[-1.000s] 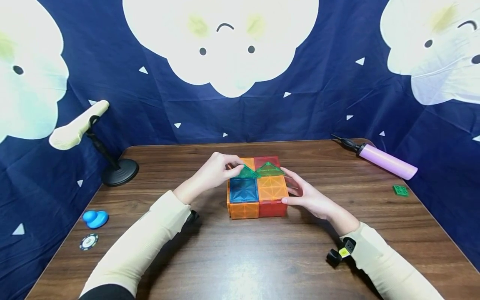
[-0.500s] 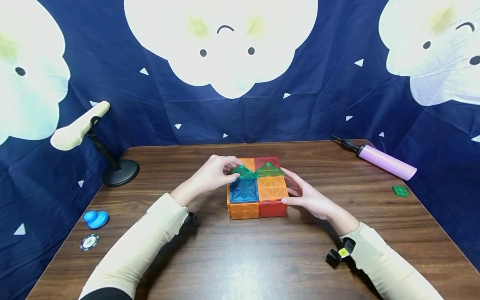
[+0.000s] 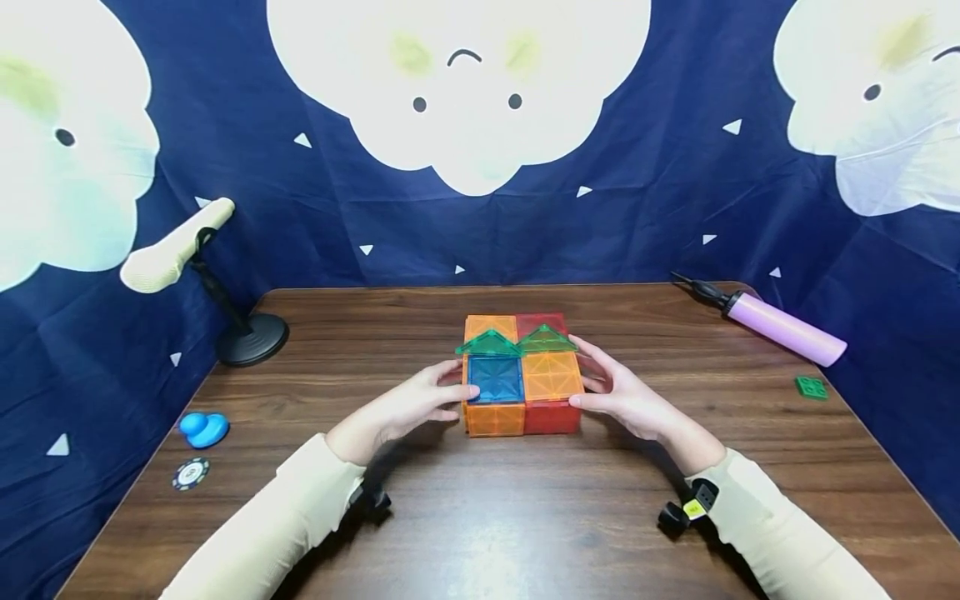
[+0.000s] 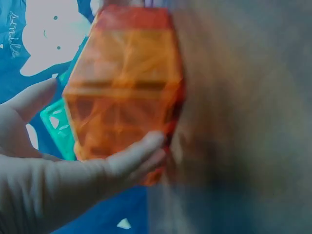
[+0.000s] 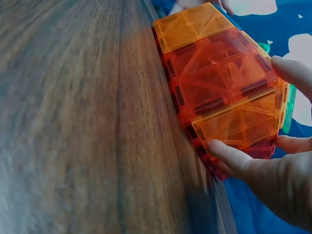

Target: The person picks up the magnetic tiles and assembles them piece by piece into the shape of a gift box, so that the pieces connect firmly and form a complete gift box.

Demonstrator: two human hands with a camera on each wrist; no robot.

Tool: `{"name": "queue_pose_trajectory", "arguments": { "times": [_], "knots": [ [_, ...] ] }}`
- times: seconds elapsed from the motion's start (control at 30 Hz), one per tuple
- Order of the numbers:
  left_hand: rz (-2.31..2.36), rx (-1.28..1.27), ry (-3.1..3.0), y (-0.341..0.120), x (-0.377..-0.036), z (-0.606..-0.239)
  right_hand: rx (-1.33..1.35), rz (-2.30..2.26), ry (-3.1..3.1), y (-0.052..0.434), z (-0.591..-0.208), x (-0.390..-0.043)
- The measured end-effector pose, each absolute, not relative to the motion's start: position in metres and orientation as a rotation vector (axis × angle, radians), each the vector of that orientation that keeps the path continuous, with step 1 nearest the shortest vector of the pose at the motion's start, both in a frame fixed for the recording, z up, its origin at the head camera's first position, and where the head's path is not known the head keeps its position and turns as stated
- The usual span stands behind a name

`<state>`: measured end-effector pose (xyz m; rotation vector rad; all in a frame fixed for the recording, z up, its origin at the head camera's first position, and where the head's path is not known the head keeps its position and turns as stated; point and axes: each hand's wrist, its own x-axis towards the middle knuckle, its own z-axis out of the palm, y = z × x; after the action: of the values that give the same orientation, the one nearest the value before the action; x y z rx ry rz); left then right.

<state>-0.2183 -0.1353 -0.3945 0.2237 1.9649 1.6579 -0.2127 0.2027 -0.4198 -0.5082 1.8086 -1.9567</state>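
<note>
A low box of see-through magnetic tiles [image 3: 495, 421] sits mid-table, with orange and red sides. Its top has a blue square tile [image 3: 499, 379], two orange ones and a red one. Two green triangle tiles [image 3: 491, 343] stand in a row across it. My left hand [image 3: 408, 412] is at the box's left side, fingers spread, thumb over the blue tile's edge. Around the right side, my right hand [image 3: 633, 404] holds the box, thumb at the near corner; its fingers [image 5: 229, 156] touch the orange side in the right wrist view.
A blue rubber duck [image 3: 203, 429] and a poker chip [image 3: 191, 473] lie at the left. Behind them a black stand [image 3: 252, 337] carries a cream sleeve-like piece. A lilac hand pump [image 3: 783, 327] and a green toy brick [image 3: 811, 387] lie at the right.
My left hand has let go of the left green triangle, which stays standing, and has moved down and nearer to the box's left side. The right hand keeps its place.
</note>
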Motion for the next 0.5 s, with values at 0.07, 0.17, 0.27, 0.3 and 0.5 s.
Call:
{"name": "queue_pose_trajectory", "arguments": {
  "times": [0.07, 0.17, 0.27, 0.3, 0.5],
  "knots": [
    [1.739, 0.205, 1.853, -0.134, -0.215, -0.400, -0.510, -1.958, 1.808, 0.203, -0.420, -0.215],
    [1.804, 0.210, 1.805, -0.133, -0.217, -0.403, -0.505, -1.959, 1.804, 0.203, -0.420, -0.221],
    [1.821, 0.209, 1.785, -0.134, -0.224, -0.404, -0.488, -1.966, 1.786, 0.201, -0.420, -0.227],
    [1.824, 0.202, 1.781, -0.134, -0.228, -0.404, -0.480, -1.968, 1.779, 0.200, -0.421, -0.229],
    [1.826, 0.219, 1.777, -0.136, -0.245, -0.408, -0.419, -1.987, 1.755, 0.198, -0.422, -0.241]
  ]
}}
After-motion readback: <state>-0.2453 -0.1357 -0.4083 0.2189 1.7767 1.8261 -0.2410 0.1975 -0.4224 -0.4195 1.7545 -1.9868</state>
